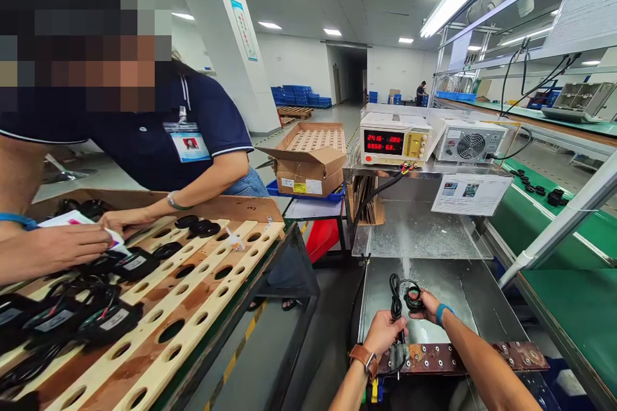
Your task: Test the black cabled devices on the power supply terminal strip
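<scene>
Holding a black cable (396,298) pinched in my left hand (384,332), I keep its loop standing up over the steel bench top (448,289); my right hand (425,306) is closed around the small black ring-shaped part (413,300) at the cable's other end, just beside the left. Both sit a little beyond the rusty bolted bar (457,358) at the bench's near edge. I judge I am handling one lead at the test station, and the next move calls for steady fingers so the loop does not tangle. Beyond the bar stands the power supply with red digits (394,141). Left of the bar, a co-worker (159,135) leans over a wooden rack with holes (193,295).
</scene>
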Demonstrator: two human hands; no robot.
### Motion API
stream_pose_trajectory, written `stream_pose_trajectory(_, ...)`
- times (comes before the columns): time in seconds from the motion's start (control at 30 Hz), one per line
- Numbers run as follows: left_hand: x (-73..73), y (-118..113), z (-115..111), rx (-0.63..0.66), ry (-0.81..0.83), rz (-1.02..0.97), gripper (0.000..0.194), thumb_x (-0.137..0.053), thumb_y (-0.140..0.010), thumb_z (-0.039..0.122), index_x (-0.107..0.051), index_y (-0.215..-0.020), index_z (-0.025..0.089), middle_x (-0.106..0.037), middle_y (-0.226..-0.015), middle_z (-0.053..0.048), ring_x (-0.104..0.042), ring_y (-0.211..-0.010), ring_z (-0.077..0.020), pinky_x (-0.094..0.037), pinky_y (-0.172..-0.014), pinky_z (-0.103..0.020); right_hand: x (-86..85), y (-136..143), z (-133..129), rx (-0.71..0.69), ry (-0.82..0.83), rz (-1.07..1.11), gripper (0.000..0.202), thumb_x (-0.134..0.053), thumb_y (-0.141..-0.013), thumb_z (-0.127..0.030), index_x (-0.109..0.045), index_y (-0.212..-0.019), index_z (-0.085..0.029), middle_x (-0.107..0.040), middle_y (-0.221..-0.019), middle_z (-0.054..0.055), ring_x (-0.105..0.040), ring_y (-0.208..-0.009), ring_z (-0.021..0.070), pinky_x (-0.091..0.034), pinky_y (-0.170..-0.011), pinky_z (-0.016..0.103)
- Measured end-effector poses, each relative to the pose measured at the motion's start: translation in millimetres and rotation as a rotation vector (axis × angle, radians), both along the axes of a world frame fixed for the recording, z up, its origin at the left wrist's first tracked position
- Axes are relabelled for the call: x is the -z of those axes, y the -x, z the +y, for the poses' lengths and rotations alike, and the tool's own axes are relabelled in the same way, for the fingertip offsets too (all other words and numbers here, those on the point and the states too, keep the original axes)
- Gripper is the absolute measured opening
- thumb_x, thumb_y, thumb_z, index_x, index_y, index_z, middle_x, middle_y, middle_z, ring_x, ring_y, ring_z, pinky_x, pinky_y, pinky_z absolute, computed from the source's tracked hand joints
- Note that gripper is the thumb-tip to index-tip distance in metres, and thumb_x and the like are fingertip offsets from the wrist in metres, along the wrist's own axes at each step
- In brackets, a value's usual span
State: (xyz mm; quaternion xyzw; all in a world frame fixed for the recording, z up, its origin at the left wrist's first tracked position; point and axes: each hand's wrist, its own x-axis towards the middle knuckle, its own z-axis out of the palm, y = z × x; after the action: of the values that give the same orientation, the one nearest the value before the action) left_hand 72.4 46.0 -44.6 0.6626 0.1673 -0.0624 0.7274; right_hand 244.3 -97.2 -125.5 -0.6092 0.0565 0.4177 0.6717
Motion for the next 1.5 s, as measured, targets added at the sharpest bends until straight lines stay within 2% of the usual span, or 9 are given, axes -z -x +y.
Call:
stream_pose_trajectory(0.23, -3.9, 0, -1, 0.022, -0.028, -0.017, 0.045, -0.067, -0.071, 0.058, -0.063, -0.071, 0.013, -0.07, -0.072, -0.008, -0.059, -0.061, -0.0143, -0.037, -0.056, -0.024, 2.6, -2, -2, 0.029, 0.011, -0.014, 0.014, -0.066, -0.091, -0.02, -0.057, -0.102, -0.016, -0.059, -0.085, 0.005, -0.061, -0.073, 0.0196, -0.062, -0.067, 0.036)
stream_pose_trajectory(0.43, -3.2, 1, -1, 0.012, -0.017, 0.011, 0.041, -0.067, -0.073, 0.054, -0.063, -0.076, 0.013, -0.07, -0.072, -0.007, -0.06, -0.062, -0.0147, -0.039, -0.057, -0.024, -0.7, -2, -4, 0.034, -0.01, -0.024, 0.016, -0.068, -0.09, -0.02, -0.056, -0.101, -0.017, -0.059, -0.087, 0.005, -0.061, -0.076, 0.0201, -0.062, -0.07, 0.038)
stream_pose_trajectory(0.6, -2.3, 1, -1, 0.022, -0.033, -0.007, 0.039, -0.066, -0.076, 0.052, -0.064, -0.072, 0.013, -0.07, -0.072, -0.008, -0.06, -0.061, -0.0151, -0.039, -0.056, -0.024, -3.7, 0, -3, 0.032, -0.003, -0.022, 0.016, -0.066, -0.089, -0.018, -0.056, -0.102, -0.017, -0.059, -0.087, 0.005, -0.061, -0.075, 0.0207, -0.062, -0.07, 0.039)
stream_pose_trajectory(0.9, 1.3, -1, -1, 0.014, 0.002, -0.005, 0.043, -0.069, -0.073, 0.055, -0.062, -0.073, 0.013, -0.07, -0.072, -0.009, -0.06, -0.059, -0.0146, -0.037, -0.054, -0.024, -12.8, 4, 0, 0.042, -0.003, -0.03, 0.015, -0.066, -0.089, -0.021, -0.057, -0.1, -0.018, -0.06, -0.087, 0.005, -0.061, -0.076, 0.0221, -0.062, -0.068, 0.038)
stream_pose_trajectory(1.23, -6.2, 1, -2, 0.005, -0.047, 0.01, 0.048, -0.068, -0.07, 0.061, -0.062, -0.073, 0.013, -0.069, -0.07, -0.007, -0.058, -0.058, -0.0132, -0.036, -0.055, -0.023, -14.5, 7, 1, 0.057, 0.003, -0.017, 0.012, -0.066, -0.088, -0.021, -0.058, -0.097, -0.019, -0.058, -0.084, 0.005, -0.059, -0.074, 0.0223, -0.061, -0.067, 0.037)
stream_pose_trajectory(1.5, 6.8, -2, 2, 0.025, -0.032, 0.012, 0.048, -0.07, -0.068, 0.061, -0.06, -0.071, 0.014, -0.07, -0.071, -0.008, -0.06, -0.058, -0.0159, -0.035, -0.051, -0.024, -13.3, 9, 6, 0.066, -0.004, -0.032, 0.018, -0.068, -0.079, -0.026, -0.057, -0.092, -0.02, -0.055, -0.079, 0.003, -0.058, -0.066, 0.0205, -0.06, -0.062, 0.035)
